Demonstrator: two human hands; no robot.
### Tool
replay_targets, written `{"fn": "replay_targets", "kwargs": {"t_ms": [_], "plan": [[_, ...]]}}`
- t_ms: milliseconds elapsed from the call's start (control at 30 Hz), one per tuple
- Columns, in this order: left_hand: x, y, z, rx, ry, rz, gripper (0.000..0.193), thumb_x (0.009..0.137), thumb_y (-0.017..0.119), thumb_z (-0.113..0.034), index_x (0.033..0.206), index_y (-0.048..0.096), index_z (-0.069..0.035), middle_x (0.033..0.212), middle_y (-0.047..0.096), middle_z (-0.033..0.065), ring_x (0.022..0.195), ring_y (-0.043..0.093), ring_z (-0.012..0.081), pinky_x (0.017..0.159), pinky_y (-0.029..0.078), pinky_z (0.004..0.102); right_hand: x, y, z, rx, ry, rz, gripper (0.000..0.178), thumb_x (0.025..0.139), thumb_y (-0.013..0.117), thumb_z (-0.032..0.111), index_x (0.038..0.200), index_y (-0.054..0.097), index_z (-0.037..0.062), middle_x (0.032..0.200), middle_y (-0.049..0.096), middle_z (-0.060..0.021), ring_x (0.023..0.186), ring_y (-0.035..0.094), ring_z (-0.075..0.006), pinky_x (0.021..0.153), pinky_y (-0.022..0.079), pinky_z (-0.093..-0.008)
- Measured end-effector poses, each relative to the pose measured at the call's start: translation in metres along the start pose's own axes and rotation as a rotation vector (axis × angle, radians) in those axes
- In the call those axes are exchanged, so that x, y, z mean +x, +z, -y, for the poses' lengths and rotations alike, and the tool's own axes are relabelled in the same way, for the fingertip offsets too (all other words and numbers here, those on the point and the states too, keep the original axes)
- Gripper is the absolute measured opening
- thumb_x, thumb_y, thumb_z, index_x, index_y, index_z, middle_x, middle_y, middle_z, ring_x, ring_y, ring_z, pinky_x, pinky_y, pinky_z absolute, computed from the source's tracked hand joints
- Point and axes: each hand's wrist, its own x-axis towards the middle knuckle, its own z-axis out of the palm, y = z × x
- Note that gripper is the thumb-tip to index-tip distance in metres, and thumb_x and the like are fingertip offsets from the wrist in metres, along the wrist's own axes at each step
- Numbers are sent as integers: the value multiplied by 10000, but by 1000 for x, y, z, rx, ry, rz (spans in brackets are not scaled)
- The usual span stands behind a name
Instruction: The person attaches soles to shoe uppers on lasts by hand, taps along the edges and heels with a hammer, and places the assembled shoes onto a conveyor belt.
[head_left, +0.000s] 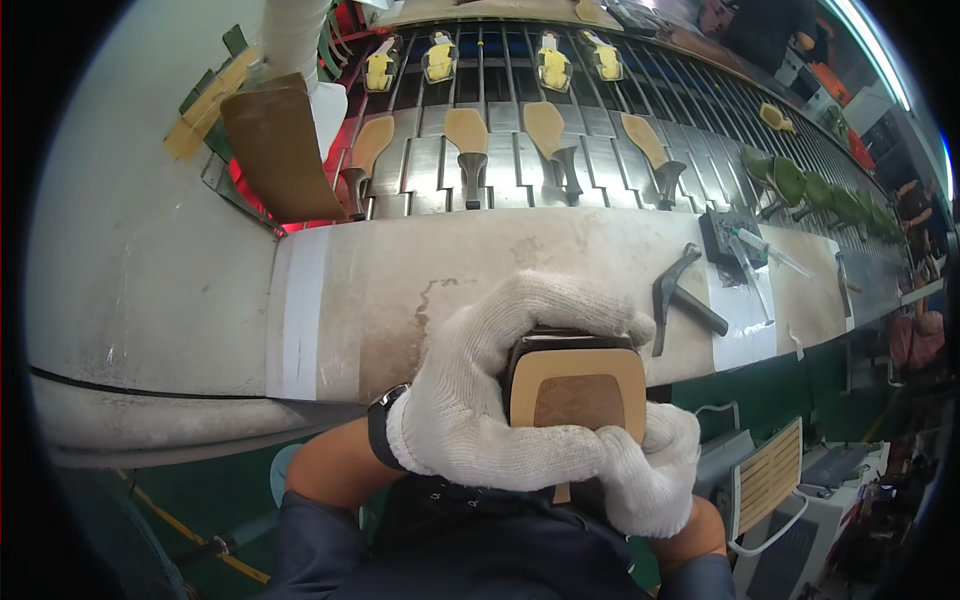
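Observation:
Both my hands wear white knit gloves. They hold what looks like a square-toed shoe (630,385), its tan sole facing up with a brown textured patch in the middle and a dark upper beneath. My left hand (480,400) wraps round it from the left, fingers over the far edge and thumb along the near edge. Against the near right corner my right hand (650,475) is closed, its fingertips pressed together beside the left thumb. A narrow tan part of the sole shows below the hands. The rest of the shoe is hidden by the gloves.
A pale worktop (480,260) lies before me, with a hammer (685,295) and a black block (725,240) with thin tools. Beyond it, a slatted conveyor (420,150) carries tan soles with dark heels (466,135), yellow shoes (440,60) and green shoes (788,180). A brown flap (280,150) stands left.

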Motion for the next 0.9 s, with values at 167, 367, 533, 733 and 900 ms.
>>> {"fn": "replay_targets", "kwargs": {"t_ms": [167,367,533,733,900], "plan": [[0,-2,-1,52,47,23,803,857,980,-287,1437,526,31,1412,666,344,1223,759,368,1006,665,503,0,-3,-2,-39,19,11,335,1064,734,190,1228,790,-96,937,837,-129,801,745,-117,706,610,-289],[-3,-4,-4,70,-6,19,774,870,967,-247,1438,523,34,1425,656,359,1243,751,380,1014,661,506,2,-2,-3,-125,2,0,295,1052,747,182,1182,810,-74,847,813,-91,735,705,-84,657,586,-277],[-3,-3,-9,49,-40,14,703,916,916,-237,1430,523,38,1418,659,363,1232,756,384,1017,659,507,0,0,-4,-78,25,-29,275,1040,755,172,1148,815,-74,770,777,-68,655,669,-63,584,548,-265],[-4,5,-22,73,-104,-42,528,1015,770,-248,1392,542,43,1371,694,349,1197,770,363,999,664,498,-1,2,-10,-97,33,4,281,1050,743,181,1161,816,-66,766,776,-61,635,665,-68,573,546,-268],[-1,4,-18,68,-96,-64,478,1032,740,-236,1385,570,38,1349,718,324,1213,766,357,1029,645,490,0,8,-9,49,35,-79,299,1050,725,183,1186,808,-69,804,805,-92,696,710,-82,627,579,-274]]}}
